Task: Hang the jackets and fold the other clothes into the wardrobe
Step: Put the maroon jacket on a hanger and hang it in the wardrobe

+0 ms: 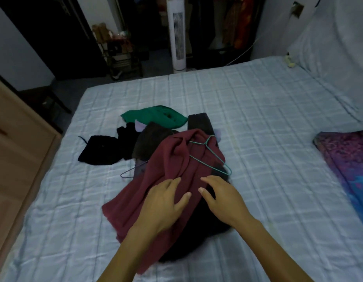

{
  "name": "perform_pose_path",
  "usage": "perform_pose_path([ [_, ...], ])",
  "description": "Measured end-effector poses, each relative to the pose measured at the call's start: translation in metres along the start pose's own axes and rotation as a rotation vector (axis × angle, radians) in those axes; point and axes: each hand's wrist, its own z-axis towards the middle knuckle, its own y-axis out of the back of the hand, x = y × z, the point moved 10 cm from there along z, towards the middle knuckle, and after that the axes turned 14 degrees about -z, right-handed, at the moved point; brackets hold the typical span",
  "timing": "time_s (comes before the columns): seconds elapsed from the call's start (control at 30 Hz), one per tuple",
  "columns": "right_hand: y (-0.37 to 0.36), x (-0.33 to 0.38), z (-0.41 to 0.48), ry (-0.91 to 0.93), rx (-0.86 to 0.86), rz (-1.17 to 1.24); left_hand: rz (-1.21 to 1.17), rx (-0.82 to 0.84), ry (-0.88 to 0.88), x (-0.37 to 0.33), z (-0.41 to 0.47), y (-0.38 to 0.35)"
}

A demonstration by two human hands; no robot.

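Note:
A maroon garment (172,159) lies crumpled on top of a clothes pile in the middle of the bed (258,119). A green wire hanger (212,157) rests across its upper right part. My left hand (166,202) lies on the maroon cloth with fingers spread and straight. My right hand (221,198) sits beside it with fingers extended, over the edge where the maroon cloth meets a black garment (199,237) underneath. A dark grey piece (150,141), a black piece (101,149), a green piece (154,117) and a dark folded item (200,123) lie behind. A second wire hanger (129,173) pokes out at the left.
A light wooden cabinet (15,159) stands along the bed's left side. A white tower fan (178,35) stands past the bed's far edge, with hanging clothes (237,21) in a dark open wardrobe behind. A purple patterned cloth (347,163) lies at the bed's right.

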Motion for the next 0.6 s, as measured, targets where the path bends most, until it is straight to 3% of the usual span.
perform_pose_path([
  [0.4, -0.101, -0.047, 0.138, -0.088, 0.087, -0.084, -0.036, 0.134, 0.12, 0.101, 0.18, -0.075],
  [0.6, -0.157, -0.09, 0.2, -0.169, 0.052, -0.151, -0.093, 0.074, 0.257, 0.141, 0.251, -0.114],
])
